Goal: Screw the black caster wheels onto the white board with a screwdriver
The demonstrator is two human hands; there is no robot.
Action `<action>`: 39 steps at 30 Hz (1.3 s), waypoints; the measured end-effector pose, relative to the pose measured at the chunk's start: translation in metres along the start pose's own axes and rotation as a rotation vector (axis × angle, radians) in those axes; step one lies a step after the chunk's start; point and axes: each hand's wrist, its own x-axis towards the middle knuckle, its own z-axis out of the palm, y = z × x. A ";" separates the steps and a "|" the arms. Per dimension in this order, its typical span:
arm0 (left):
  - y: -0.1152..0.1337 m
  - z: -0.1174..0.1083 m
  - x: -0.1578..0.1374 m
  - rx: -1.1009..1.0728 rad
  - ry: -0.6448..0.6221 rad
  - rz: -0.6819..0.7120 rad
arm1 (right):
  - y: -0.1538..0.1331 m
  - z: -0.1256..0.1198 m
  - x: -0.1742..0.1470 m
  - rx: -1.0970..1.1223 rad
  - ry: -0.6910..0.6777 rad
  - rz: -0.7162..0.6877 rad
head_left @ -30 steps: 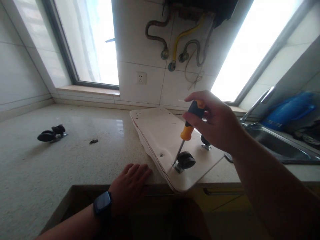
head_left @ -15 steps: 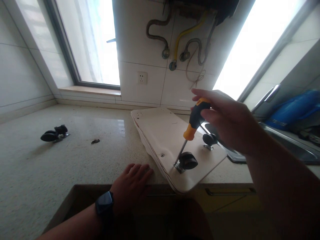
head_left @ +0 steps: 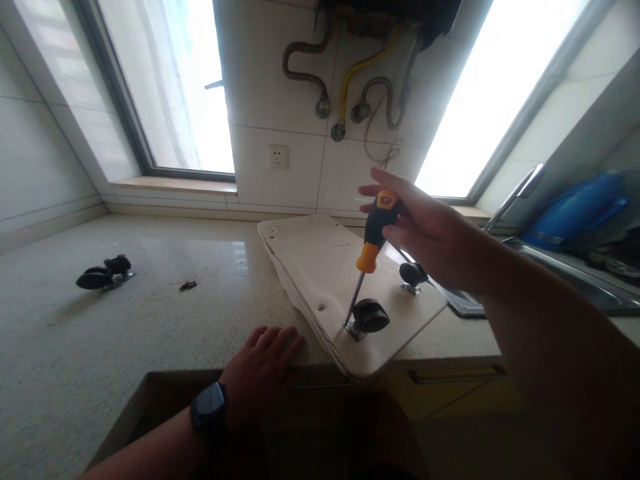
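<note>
A screwdriver [head_left: 379, 223] with a black and orange handle is held in my right hand [head_left: 417, 223], thumb on the near side and fingertips stretched past the handle. Its shaft slants down to a corner of the metal plate under a black caster wheel [head_left: 371, 315]. That caster sits on a cream-coloured board [head_left: 320, 267] with a raised rim, lying on the counter. A second caster [head_left: 413, 274] stands farther right on the same board. My left hand [head_left: 267, 353] lies flat at the counter's front edge, left of the board, fingers loosely spread, holding nothing.
Another caster [head_left: 104, 272] lies on the left of the stone counter [head_left: 150, 320], near a small dark scrap [head_left: 188, 286]. A steel sink [head_left: 575, 280] and a blue object [head_left: 575, 210] are at the right. Pipes [head_left: 345, 87] and a socket [head_left: 278, 157] are on the tiled wall.
The whole view has shifted slightly. My right hand has turned a little about the screwdriver's handle, while the tip stays at the same plate corner. My left hand has hardly moved.
</note>
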 end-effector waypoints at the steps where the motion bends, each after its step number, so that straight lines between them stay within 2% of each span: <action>1: 0.000 0.000 0.000 0.003 0.003 0.002 | -0.001 -0.002 0.001 0.049 -0.030 0.012; 3: 0.000 -0.002 0.000 0.005 0.006 0.008 | -0.006 -0.003 0.002 0.050 0.004 0.038; 7: 0.000 -0.004 0.001 0.001 0.003 0.013 | -0.016 0.005 0.003 -0.350 0.249 0.061; 9: 0.000 -0.004 0.001 0.004 0.004 0.014 | -0.016 0.011 0.003 -0.462 0.286 0.070; 11: 0.000 -0.004 0.001 0.008 0.004 0.013 | -0.012 0.014 0.005 -0.349 0.240 0.073; 14: 0.000 -0.003 0.001 0.010 -0.001 0.010 | -0.004 0.013 0.008 0.049 0.089 0.047; 16: 0.000 -0.002 0.001 0.000 0.005 0.015 | -0.002 0.011 0.011 0.214 0.018 0.042; 18: -0.001 0.000 0.000 -0.011 0.041 0.026 | -0.003 0.010 0.012 0.196 0.034 0.056; 23: 0.005 0.001 -0.001 -0.073 0.298 0.120 | -0.011 0.015 0.008 -0.218 0.283 0.055; 26: 0.013 -0.005 -0.002 -0.093 0.375 0.198 | -0.010 0.016 0.005 -0.243 0.275 0.071; 30: 0.025 -0.012 -0.003 -0.075 0.341 0.265 | -0.009 0.010 0.006 0.105 0.047 0.047; 32: 0.029 -0.013 -0.004 -0.093 0.296 0.256 | -0.012 0.007 0.007 0.163 0.003 0.032; 34: 0.031 -0.013 -0.004 -0.123 0.237 0.231 | -0.017 0.007 0.007 0.072 0.057 0.041; 39: 0.029 -0.011 -0.004 -0.172 0.144 0.221 | -0.029 0.012 0.003 -0.314 0.310 0.122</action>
